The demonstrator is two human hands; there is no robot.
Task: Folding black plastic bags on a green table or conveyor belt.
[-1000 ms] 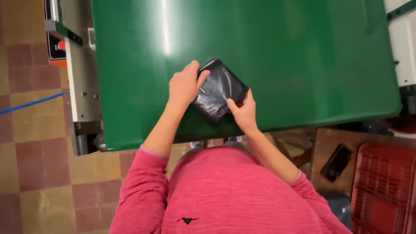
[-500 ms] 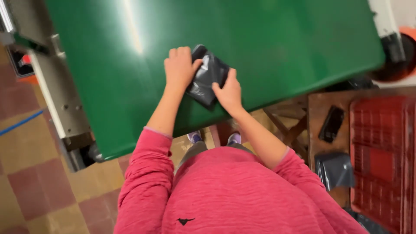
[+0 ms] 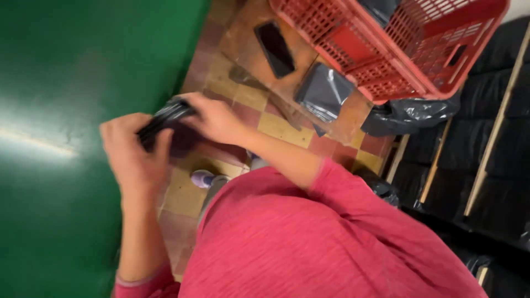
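Gripping a folded black bag (image 3: 165, 118) at the green table's (image 3: 66, 83) edge, left hand (image 3: 132, 157) and right hand (image 3: 215, 118) pinch opposite ends; its long axis seemingly runs between them, blurred.

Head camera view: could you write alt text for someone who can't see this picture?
Seen from above, a person in a pink top grips a folded black plastic bag with the left hand and right hand at the edge of a green table. Beyond, a red plastic basket, a dark phone and a flat grey packet sit on a low wooden surface above a tiled floor.
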